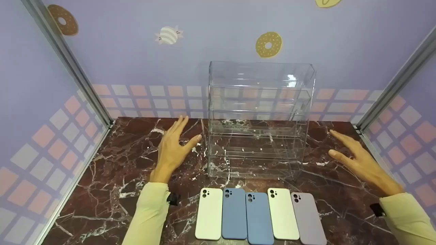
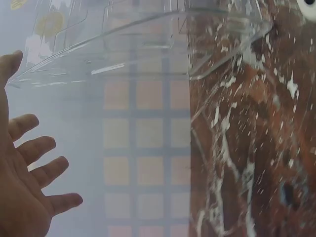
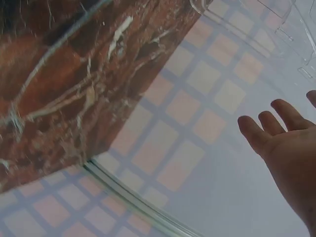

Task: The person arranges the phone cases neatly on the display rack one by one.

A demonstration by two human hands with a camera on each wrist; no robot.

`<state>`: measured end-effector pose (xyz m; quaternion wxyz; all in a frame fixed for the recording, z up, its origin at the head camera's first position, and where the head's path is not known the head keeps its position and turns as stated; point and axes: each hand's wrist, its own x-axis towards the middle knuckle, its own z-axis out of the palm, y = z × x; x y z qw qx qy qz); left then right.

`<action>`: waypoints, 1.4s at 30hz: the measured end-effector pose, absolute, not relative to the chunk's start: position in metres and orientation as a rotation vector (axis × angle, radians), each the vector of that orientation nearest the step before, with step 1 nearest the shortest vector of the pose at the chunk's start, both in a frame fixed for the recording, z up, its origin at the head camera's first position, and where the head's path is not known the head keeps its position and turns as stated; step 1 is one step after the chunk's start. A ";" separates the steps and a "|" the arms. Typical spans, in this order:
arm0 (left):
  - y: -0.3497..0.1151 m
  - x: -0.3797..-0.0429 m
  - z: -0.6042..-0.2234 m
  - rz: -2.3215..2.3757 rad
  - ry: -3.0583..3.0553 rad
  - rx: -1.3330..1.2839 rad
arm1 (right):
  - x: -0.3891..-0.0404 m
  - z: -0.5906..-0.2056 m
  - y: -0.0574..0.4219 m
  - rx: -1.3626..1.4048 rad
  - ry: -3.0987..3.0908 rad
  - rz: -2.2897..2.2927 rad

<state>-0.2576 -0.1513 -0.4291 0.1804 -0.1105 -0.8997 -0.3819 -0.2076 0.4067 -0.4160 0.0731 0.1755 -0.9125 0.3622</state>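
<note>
A clear acrylic rack (image 1: pixel 259 134) with several stacked tiers stands at the middle of the marbled table. My left hand (image 1: pixel 172 148) is held just left of it, fingers straight and thumb toward the rack, holding nothing. On the other side my right hand (image 1: pixel 356 161) is spread out, farther from the rack and also without anything in it. In front of the rack lies a row of phone cases: a white case (image 1: pixel 209 217), a blue case (image 1: pixel 234 216), a second blue case (image 1: pixel 260 219), another white case (image 1: pixel 283 216) and a pale lilac case (image 1: pixel 309 219).
The dark red marbled tabletop (image 1: pixel 115 190) meets a purple back wall (image 1: pixel 218 30) with checks and sweets printed on it. Metal corner posts (image 1: pixel 68 61) join it to side walls left and right. Each wrist wears a small black strap.
</note>
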 end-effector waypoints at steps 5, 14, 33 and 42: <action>-0.144 -0.262 -0.439 -1.243 -2.476 -0.306 | -0.203 -0.423 0.408 0.433 -2.811 1.151; -0.130 -0.270 -0.454 -1.449 -2.383 -0.330 | -0.198 -0.444 0.408 0.416 -2.863 1.181; -0.116 -0.281 -0.469 -1.836 -2.195 -0.340 | -0.192 -0.475 0.404 0.377 -2.945 1.284; -0.111 -0.282 -0.474 -1.881 -2.171 -0.329 | -0.190 -0.490 0.403 0.445 -2.947 1.297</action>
